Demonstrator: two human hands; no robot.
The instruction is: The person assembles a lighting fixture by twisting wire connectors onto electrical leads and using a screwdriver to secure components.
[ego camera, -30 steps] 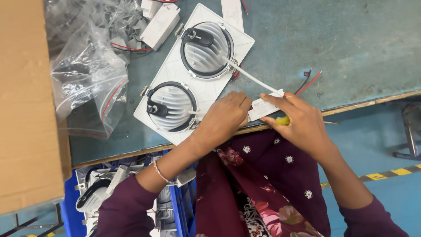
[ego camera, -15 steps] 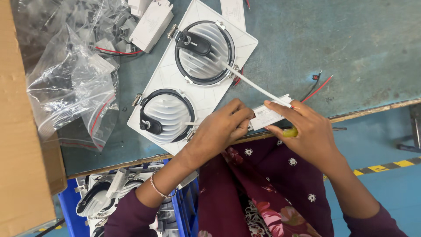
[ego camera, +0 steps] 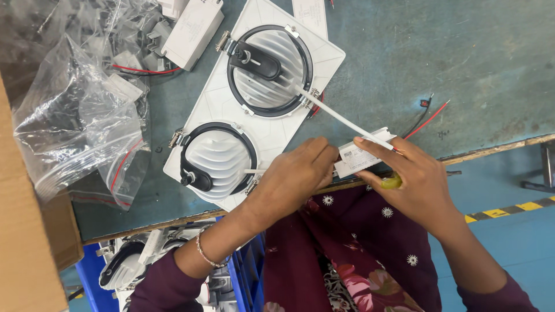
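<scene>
At the near edge of the green workbench point(ego camera: 474, 63), the left hand point(ego camera: 295, 179) and the right hand point(ego camera: 416, 185) are both closing on a small white driver box point(ego camera: 361, 157) that is lying partly over that edge. The left hand's fingertips are pinching one end of the box, while the right hand is cupping the other end, its forefinger stretched along the top. A white sleeved cable point(ego camera: 341, 118) is running from the box up to the farther of two round finned lamp heads set in a white twin downlight frame point(ego camera: 215, 104), which is lying face down toward the bench's left half. Red and black leads point(ego camera: 425, 118) are trailing out from behind the box onto the bench.

The box is looking light and rigid, a plastic shell best gripped by its long sides; the cable is bending easily and its joints are probably the fragile part, so pulling on it seems risky. Clear plastic bags point(ego camera: 81, 121) are lying at the left edge, beside a cardboard carton point(ego camera: 26, 248).
</scene>
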